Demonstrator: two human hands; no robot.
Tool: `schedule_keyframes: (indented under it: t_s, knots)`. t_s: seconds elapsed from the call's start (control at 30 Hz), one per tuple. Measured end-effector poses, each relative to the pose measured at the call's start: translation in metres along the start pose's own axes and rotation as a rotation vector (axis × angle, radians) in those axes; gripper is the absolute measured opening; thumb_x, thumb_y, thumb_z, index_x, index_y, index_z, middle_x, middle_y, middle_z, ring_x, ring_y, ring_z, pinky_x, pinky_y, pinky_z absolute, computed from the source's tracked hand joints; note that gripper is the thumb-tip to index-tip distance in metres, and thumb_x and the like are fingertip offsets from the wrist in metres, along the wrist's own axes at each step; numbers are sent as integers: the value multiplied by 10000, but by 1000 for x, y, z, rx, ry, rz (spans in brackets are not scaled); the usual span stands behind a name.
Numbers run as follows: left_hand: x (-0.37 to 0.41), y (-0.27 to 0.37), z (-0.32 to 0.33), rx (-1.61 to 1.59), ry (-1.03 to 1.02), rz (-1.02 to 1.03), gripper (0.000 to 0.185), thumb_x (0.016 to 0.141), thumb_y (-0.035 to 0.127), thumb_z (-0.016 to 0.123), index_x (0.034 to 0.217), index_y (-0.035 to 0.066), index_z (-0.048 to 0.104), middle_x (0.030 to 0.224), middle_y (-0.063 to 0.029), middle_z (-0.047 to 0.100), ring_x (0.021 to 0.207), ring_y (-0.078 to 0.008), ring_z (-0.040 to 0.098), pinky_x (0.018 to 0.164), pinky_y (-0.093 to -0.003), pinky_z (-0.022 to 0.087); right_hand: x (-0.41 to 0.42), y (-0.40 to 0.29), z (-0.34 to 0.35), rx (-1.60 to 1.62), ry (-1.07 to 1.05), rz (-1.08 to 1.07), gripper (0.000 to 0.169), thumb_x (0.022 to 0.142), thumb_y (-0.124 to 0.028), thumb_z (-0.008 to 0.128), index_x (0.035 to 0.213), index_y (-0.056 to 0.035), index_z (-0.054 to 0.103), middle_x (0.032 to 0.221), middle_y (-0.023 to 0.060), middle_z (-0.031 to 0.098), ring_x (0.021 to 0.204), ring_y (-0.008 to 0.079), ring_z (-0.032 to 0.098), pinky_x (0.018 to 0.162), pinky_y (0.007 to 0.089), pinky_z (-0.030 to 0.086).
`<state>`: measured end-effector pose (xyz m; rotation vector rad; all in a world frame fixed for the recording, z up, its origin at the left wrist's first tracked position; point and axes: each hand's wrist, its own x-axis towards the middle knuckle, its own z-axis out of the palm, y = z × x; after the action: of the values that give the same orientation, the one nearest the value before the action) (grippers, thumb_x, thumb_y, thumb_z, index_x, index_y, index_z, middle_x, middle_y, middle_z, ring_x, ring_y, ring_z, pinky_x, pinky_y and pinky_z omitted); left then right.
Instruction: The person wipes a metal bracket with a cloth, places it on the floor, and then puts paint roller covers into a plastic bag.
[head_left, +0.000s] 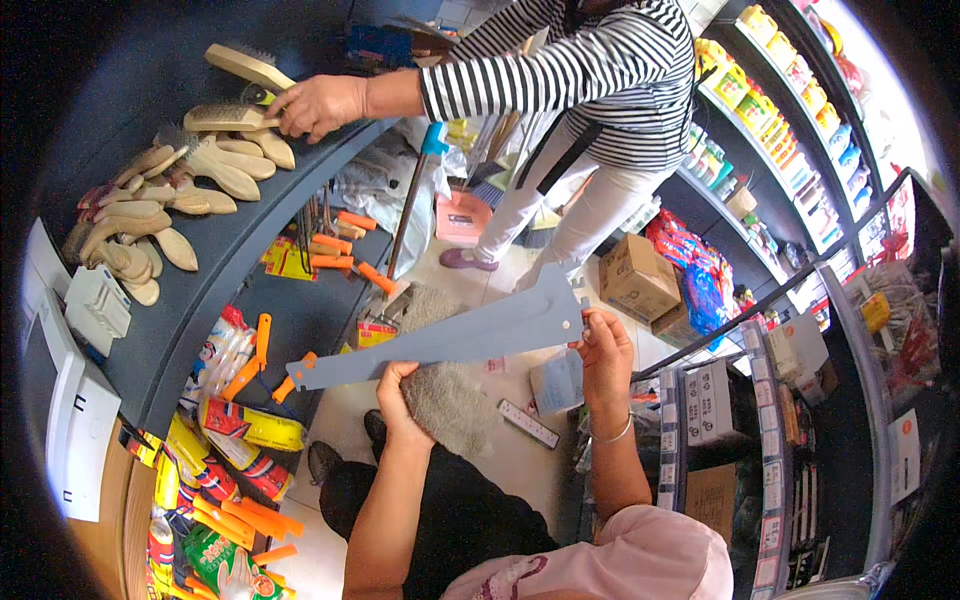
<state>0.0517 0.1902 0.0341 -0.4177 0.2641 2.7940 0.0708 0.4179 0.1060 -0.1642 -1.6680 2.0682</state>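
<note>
A long tapering grey metal shelf bracket lies across the view, with hooked notches at its wide right end. My right hand pinches that wide end near its edge. Below the bracket's middle, my left hand is closed on a grey, fuzzy, speckled cloth, and its thumb reaches the bracket's lower edge. The cloth sits behind the bracket and shows above and below it. Its far side and most of my left fingers are hidden.
Another person's hand touches wooden-handled brushes on a dark shelf. Orange-handled tools and packaged gloves lie lower left. A power strip and cardboard box are on the floor. Shelving stands right.
</note>
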Motion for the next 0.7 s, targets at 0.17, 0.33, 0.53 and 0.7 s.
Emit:
schedule_keyframes:
  t_s: [0.17,0.33,0.53,0.7]
  knots:
    - [9,-5,-1,-17,24,44,228,731,210,532,886,50,584,917,-63,600,851,-219,571,758,-350,469,1,-8,5,-122,30,-77,162,872,-154,553,944,-11,579,724,0,525,610,61,477,595,243,471]
    - [6,11,0,27,-2,102,198,693,221,559,816,70,595,828,-62,608,767,-227,578,709,-346,478,-8,-6,22,-29,24,-66,161,879,-139,544,953,0,576,699,-11,498,565,51,424,595,242,468]
    - [3,9,0,39,80,120,165,691,205,550,769,64,583,760,-69,606,687,-224,585,665,-320,485,-15,-8,21,10,-14,-78,163,876,-142,548,948,1,579,685,-11,501,569,46,446,582,237,474]
    - [6,9,0,52,117,125,169,689,203,549,771,59,582,760,-82,612,678,-231,593,647,-332,494,-12,-6,17,40,-8,-85,153,877,-149,543,931,-11,579,685,-5,521,563,54,473,573,240,472]
